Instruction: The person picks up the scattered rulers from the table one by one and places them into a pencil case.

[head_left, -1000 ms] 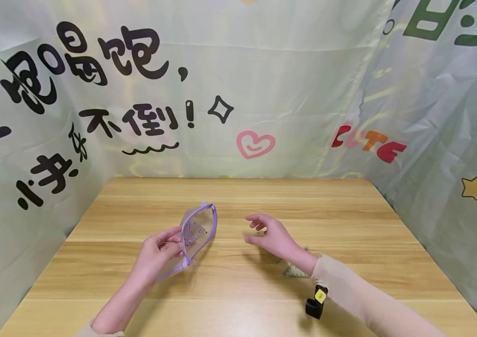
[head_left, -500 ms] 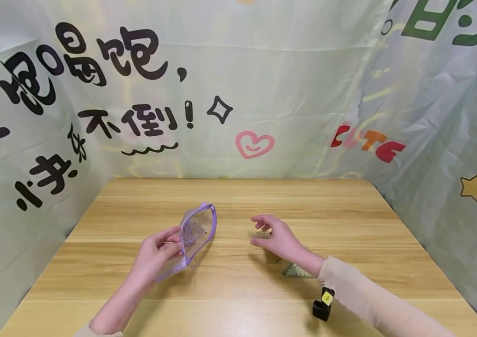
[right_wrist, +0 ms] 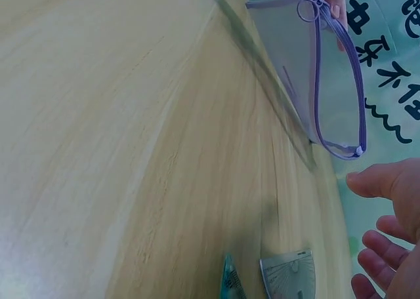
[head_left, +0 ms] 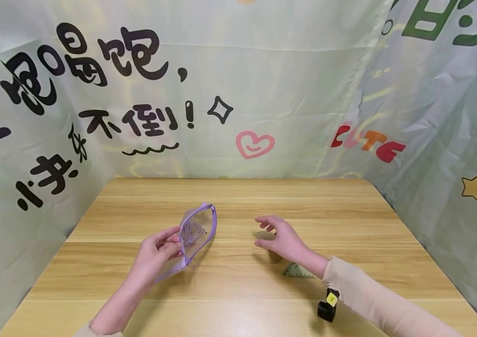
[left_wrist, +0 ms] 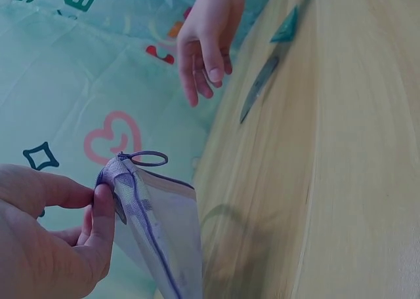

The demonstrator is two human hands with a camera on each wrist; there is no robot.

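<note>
My left hand [head_left: 160, 249] pinches the edge of a see-through zip pouch [head_left: 214, 219] with purple trim, held up with its mouth gaping to the right. A clear piece with purple marks [head_left: 194, 231] shows inside it. In the left wrist view, thumb and forefinger grip the pouch [left_wrist: 167, 230] near its zip end. My right hand [head_left: 284, 241] hovers with loosely bent, parted fingers and nothing between them. Below it lies a clear protractor [head_left: 265, 235], partly hidden by the hand. A greenish set square [head_left: 297, 271] rests under the right forearm, also partly covered.
The wooden table [head_left: 238, 304] meets a printed cloth backdrop [head_left: 306, 84] at the back and both sides. A black wrist camera [head_left: 327, 309] hangs below the right sleeve. In the right wrist view, the protractor [right_wrist: 289, 276] and set square [right_wrist: 231, 282] lie side by side.
My right hand has drawn right, away from the pouch, uncovering more of the protractor. The left hand and pouch have stayed almost still.
</note>
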